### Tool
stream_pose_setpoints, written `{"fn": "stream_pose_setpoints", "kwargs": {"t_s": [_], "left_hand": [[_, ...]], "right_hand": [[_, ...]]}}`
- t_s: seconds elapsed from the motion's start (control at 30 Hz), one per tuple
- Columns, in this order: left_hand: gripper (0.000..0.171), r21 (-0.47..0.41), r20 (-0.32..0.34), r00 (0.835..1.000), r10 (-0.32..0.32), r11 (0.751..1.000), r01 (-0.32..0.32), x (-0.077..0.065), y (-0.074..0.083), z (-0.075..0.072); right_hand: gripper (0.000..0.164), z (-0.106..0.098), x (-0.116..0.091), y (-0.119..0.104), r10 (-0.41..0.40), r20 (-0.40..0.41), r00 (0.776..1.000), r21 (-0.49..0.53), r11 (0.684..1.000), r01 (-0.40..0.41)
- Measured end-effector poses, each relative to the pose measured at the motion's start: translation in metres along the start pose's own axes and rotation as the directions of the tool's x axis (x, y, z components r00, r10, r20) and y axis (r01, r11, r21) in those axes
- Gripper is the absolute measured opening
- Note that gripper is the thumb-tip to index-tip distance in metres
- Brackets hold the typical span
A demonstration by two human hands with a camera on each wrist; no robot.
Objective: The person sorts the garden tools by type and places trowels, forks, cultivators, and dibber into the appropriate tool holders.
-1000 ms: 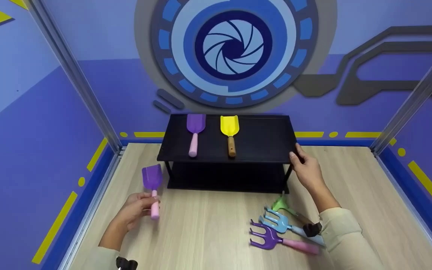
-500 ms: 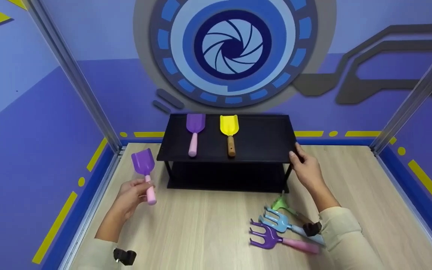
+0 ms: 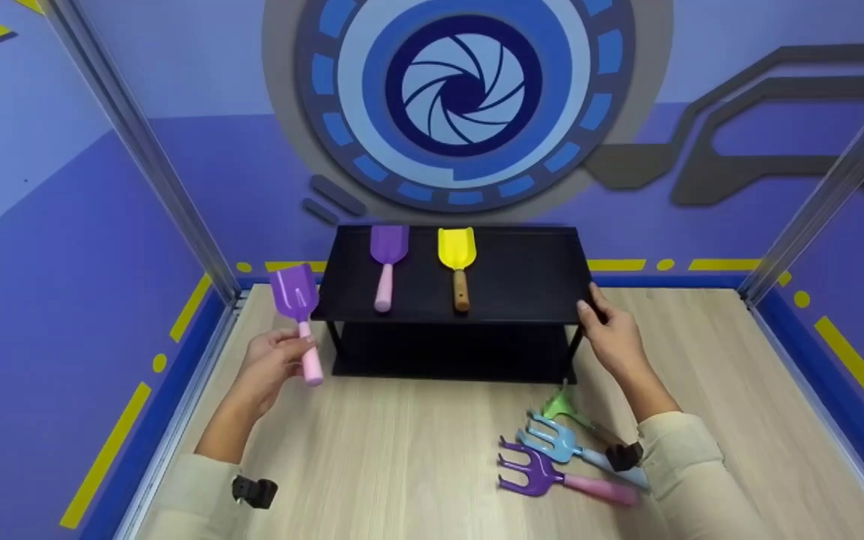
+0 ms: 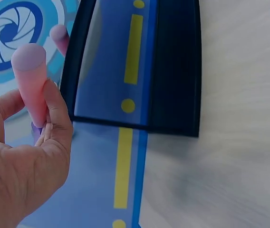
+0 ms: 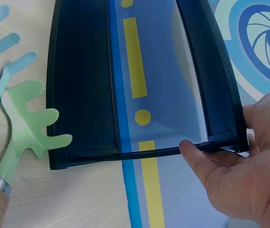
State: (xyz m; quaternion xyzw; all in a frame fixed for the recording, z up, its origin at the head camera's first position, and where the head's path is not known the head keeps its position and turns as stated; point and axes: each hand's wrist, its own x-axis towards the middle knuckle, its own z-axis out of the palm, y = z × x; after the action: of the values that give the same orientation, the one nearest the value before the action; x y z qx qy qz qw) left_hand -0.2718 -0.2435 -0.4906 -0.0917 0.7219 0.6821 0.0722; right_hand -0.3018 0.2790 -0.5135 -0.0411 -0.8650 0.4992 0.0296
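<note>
My left hand (image 3: 271, 367) pinches the pink handle of a purple toy shovel (image 3: 295, 292), blade up, beside the left end of a black two-tier shelf (image 3: 529, 277). In the left wrist view the handle (image 4: 30, 80) sits between thumb and fingers, and its blade is mostly hidden. A second purple shovel (image 3: 389, 244) and a yellow shovel (image 3: 457, 247) with a wooden handle lie side by side on the top tier. My right hand (image 3: 616, 337) grips the shelf's right front corner, fingers at the top tier's edge and post in the right wrist view.
On the table in front of the shelf's right end lie a green hand rake (image 5: 25, 118), a light blue hand fork (image 3: 556, 441) and a purple hand fork (image 3: 533, 469) with a pink handle. Patterned walls and metal posts (image 3: 139, 150) enclose the table.
My left hand has raised the purple shovel away from me, first swinging left, then back right to the shelf's left edge. The right hand keeps its grip on the corner.
</note>
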Motion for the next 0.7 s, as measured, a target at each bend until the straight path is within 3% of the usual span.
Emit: {"fn": "stream_pose_setpoints", "kwargs": {"t_s": [0.47, 0.7], "left_hand": [[0.038, -0.04, 0.08, 0.995, 0.063, 0.997, -0.059, 0.004, 0.017, 0.037], [0.027, -0.083, 0.125, 0.988, 0.092, 0.993, -0.082, 0.007, 0.025, 0.061]], "right_hand": [[0.063, 0.0, 0.0, 0.0, -0.006, 0.005, 1.0, 0.002, 1.0, 0.006], [0.064, 0.0, 0.0, 0.001, -0.009, 0.0, 1.0, -0.008, 1.0, 0.009]]}}
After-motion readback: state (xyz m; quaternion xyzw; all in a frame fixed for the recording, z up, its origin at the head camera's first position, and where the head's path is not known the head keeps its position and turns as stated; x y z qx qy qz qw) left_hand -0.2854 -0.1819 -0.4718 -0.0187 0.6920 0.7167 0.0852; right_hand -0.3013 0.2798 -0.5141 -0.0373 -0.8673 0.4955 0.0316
